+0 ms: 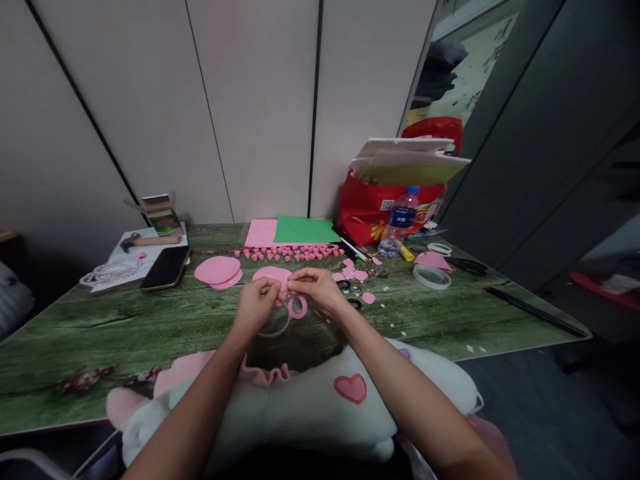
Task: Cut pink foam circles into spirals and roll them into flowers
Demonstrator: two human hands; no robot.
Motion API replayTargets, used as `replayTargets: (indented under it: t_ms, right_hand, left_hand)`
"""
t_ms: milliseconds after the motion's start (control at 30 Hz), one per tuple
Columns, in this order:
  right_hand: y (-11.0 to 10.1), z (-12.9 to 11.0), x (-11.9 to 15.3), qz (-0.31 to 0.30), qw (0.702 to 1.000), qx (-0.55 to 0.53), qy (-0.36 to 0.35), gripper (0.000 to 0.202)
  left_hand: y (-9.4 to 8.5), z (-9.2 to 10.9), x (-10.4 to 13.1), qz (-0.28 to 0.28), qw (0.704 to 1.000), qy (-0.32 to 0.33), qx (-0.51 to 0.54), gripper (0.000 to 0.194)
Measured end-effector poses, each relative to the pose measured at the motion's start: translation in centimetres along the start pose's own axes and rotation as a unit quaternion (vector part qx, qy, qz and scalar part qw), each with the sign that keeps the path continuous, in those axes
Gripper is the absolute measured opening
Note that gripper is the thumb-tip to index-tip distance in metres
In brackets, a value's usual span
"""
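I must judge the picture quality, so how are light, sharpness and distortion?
Head view: dim, uneven light, paler on the wall, dark toward the right edge; the wall's seams slant, likely wide-angle stretch; small details at the fingers look soft.

Two hands show, one left hand [263, 297] and one right hand [320, 290]. Left of the left hand are one hammer [160, 241], one phone [166, 268], one open box [163, 221] and at least two overlapping pink discs [216, 269]. Beyond both hands lie one green sheet [305, 230], one pink sheet [259, 235] and dozens of small pink pieces [299, 254], too small to count exactly. Right of the right hand are one bottle [400, 223] and two black loops [358, 302].
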State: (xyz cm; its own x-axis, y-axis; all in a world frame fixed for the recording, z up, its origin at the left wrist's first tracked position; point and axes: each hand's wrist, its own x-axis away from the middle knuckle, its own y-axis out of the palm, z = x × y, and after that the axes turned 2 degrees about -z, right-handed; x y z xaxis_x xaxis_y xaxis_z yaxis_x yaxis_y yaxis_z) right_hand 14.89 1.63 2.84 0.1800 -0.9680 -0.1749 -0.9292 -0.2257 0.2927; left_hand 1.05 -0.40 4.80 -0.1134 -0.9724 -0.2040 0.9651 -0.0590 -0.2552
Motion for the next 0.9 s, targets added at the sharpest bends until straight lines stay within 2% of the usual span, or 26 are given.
replayTargets:
  t_ms: [167, 367, 900]
  right_hand:
    - [0.13, -0.12, -0.03, 0.009, 1.000, -0.013, 0.008, 0.023]
    - [0.03, -0.15, -0.04, -0.011, 1.000, -0.015, 0.009, 0.024]
    - [0.07, -0.08, -0.09, 0.006, 1.000, -0.021, -0.002, 0.023]
  left_hand:
    - [-0.07, -0.33, -0.12, 0.005, 1.000, 0.002, 0.003, 0.019]
    - [-0.12, -0.33, -0.15, 0.004, 1.000, 0.003, 0.016, 0.019]
    - [-0.05, -0.24, -0.13, -0.003, 1.000, 0.011, 0.006, 0.018]
